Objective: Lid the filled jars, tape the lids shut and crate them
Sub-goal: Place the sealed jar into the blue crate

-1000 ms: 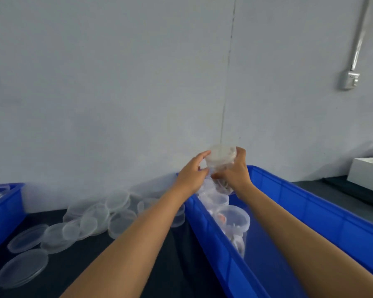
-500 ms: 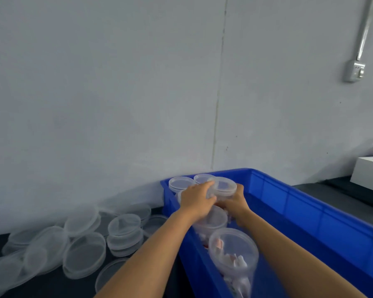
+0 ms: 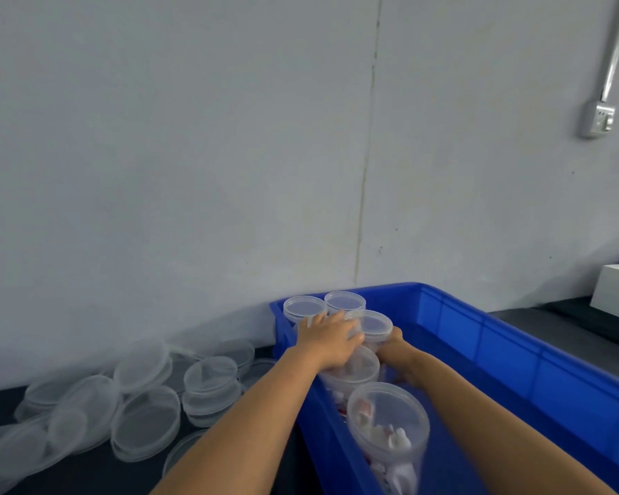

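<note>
A blue crate (image 3: 486,337) holds several clear lidded jars with white and red contents. Both my hands grip one lidded jar (image 3: 375,325) at the crate's far left corner, set down beside two other lidded jars (image 3: 304,307). My left hand (image 3: 327,339) wraps the jar's left side from above. My right hand (image 3: 393,346) holds its right side, mostly hidden behind the jar. Two more jars (image 3: 388,421) stand nearer to me along the crate's left wall.
Several loose clear lids (image 3: 145,419) lie piled on the dark table left of the crate. A white box (image 3: 615,289) sits at the far right. A grey wall with a socket (image 3: 597,119) stands close behind.
My hands have carried the lidded jar from above the crate rim down into the far left corner, beside the other jars. The view has tilted, bringing the crate closer.
</note>
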Demonstrator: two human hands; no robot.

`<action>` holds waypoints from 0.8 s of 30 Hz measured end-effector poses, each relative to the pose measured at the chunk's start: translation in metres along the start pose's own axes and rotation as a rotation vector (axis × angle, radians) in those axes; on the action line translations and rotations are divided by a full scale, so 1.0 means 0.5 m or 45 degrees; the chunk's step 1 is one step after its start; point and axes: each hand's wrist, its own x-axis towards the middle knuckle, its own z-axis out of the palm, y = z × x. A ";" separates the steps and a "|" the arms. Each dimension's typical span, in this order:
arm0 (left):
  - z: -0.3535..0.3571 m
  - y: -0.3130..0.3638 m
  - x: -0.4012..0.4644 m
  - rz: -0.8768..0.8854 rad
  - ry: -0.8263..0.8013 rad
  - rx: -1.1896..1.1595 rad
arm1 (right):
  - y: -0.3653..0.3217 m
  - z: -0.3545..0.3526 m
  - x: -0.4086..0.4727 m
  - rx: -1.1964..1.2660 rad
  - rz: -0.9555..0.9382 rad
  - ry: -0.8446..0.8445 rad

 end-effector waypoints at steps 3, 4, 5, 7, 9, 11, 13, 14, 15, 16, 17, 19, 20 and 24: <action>-0.036 -0.027 -0.035 -0.077 -0.026 -0.063 | -0.036 -0.017 -0.033 0.111 0.031 0.031; -0.051 -0.038 -0.051 -0.115 -0.015 -0.129 | -0.055 -0.021 -0.050 0.155 0.015 0.072; -0.068 -0.045 -0.070 -0.156 0.005 -0.230 | -0.074 -0.023 -0.072 0.180 -0.012 0.111; -0.099 -0.051 -0.113 -0.233 0.073 -0.558 | -0.111 -0.016 -0.120 0.211 -0.080 0.138; -0.125 -0.049 -0.167 -0.304 0.164 -0.870 | -0.145 0.002 -0.173 0.228 -0.137 0.113; -0.142 -0.051 -0.228 -0.322 0.232 -0.977 | -0.171 0.034 -0.232 0.281 -0.167 0.063; -0.153 -0.060 -0.292 -0.328 0.260 -0.999 | -0.192 0.075 -0.300 0.380 -0.192 -0.008; -0.158 -0.066 -0.324 -0.338 0.274 -1.000 | -0.198 0.099 -0.335 0.414 -0.204 -0.040; -0.164 -0.074 -0.356 -0.351 0.297 -0.993 | -0.202 0.124 -0.368 0.439 -0.206 -0.074; -0.170 -0.083 -0.390 -0.369 0.326 -0.991 | -0.203 0.151 -0.399 0.473 -0.203 -0.118; -0.176 -0.092 -0.424 -0.386 0.355 -0.999 | -0.202 0.177 -0.428 0.515 -0.191 -0.168; -0.186 -0.111 -0.492 -0.418 0.398 -1.036 | -0.195 0.230 -0.477 0.572 -0.161 -0.233; -0.189 -0.120 -0.527 -0.440 0.422 -1.050 | -0.190 0.255 -0.499 0.568 -0.164 -0.260; -0.185 -0.162 -0.663 -0.559 0.454 -1.075 | -0.171 0.355 -0.588 0.522 -0.220 -0.425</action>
